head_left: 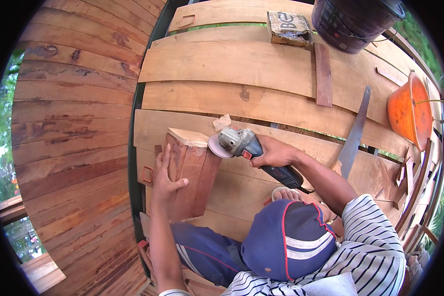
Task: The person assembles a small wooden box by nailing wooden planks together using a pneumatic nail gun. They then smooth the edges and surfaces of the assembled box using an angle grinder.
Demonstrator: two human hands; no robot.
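My right hand (pixel 275 151) is wrapped round the body of an angle grinder (pixel 246 145), blue and black with a metal head. Its pale round disc (pixel 219 146) is at the far right corner of a reddish-brown wooden block made of boards (pixel 195 175); whether they touch I cannot tell. A lighter wood piece (pixel 188 136) forms the block's far end. My left hand (pixel 168 177) lies against the block's left side, fingers stretched forward and thumb apart, steadying it. A small torn pale scrap (pixel 221 122) lies just beyond the disc.
A handsaw (pixel 355 133) lies on the planks (pixel 271 98) to the right, near an orange bucket (pixel 404 111). A dark bucket (pixel 350 24), an opened carton (pixel 288 29) and a loose board (pixel 322 74) are farther off. A plank wall (pixel 79 118) rises on the left.
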